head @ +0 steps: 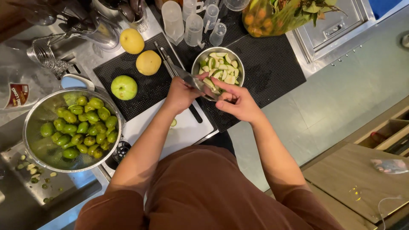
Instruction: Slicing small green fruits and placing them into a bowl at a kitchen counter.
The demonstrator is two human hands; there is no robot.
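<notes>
Black rubber mats (pixel 264 64) cover a steel counter where a small metal bowl (pixel 196 64) of cut green fruit slices (pixel 221 70) sits. Over its near rim, the left hand (pixel 181 94) grips a knife (pixel 189 79), the right hand (pixel 238 100) pinches a slice; a colander (pixel 32 123) of whole green fruits (pixel 83 127) stands well to the left

The small round bowl (pixel 195 64) was shiny silver metal, and the pale cut fruit pieces (pixel 221 70) in it looked wet and smooth. The knife blade (pixel 187 76) was bright, glossy metal with a dull black handle (pixel 195 113). The big metal strainer (pixel 36 121) was shiny with tiny holes, full of smooth, glossy green fruits (pixel 83 127). The black mat (pixel 264 64) looked like bumpy rubber. The white cutting board (pixel 187 132) was smooth, matt plastic. The cloudy measuring cups (pixel 172 19) were plastic.
</notes>
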